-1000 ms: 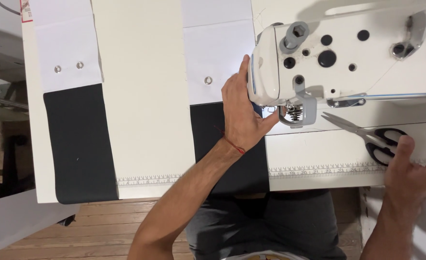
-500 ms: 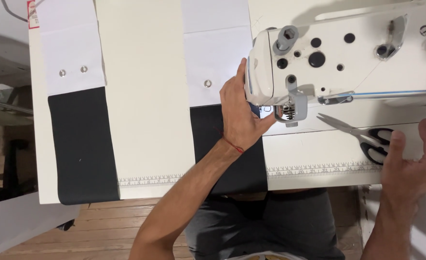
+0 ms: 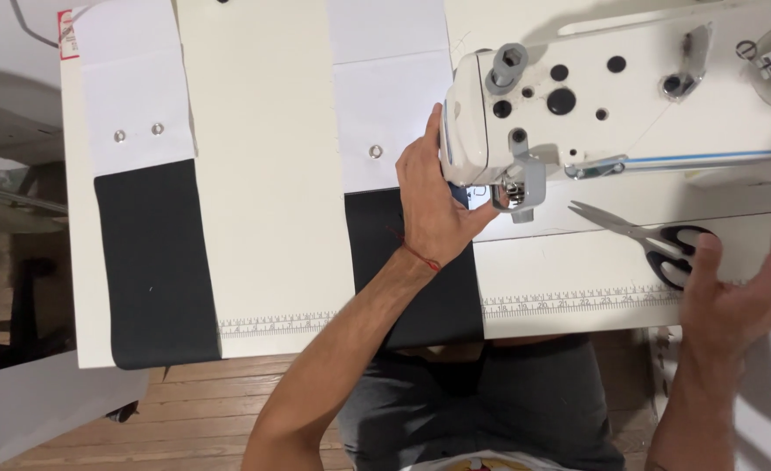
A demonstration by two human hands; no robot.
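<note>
My left hand [image 3: 433,205] lies flat on a black and white fabric strip [image 3: 403,253], fingers spread, thumb reaching toward the presser foot [image 3: 515,197] of the white sewing machine [image 3: 612,96]. It holds the cloth down by the needle. My right hand [image 3: 739,292] hovers with fingers apart at the right table edge, just beside black-handled scissors [image 3: 656,240], not gripping them.
A second black and white fabric strip [image 3: 146,218] with two metal eyelets lies at the left of the cream table [image 3: 263,174]. A printed ruler [image 3: 569,303] runs along the table's front edge. Wooden floor shows below.
My right hand has risen and moved up toward the scissors' handles. My left hand has stayed on the fabric by the presser foot.
</note>
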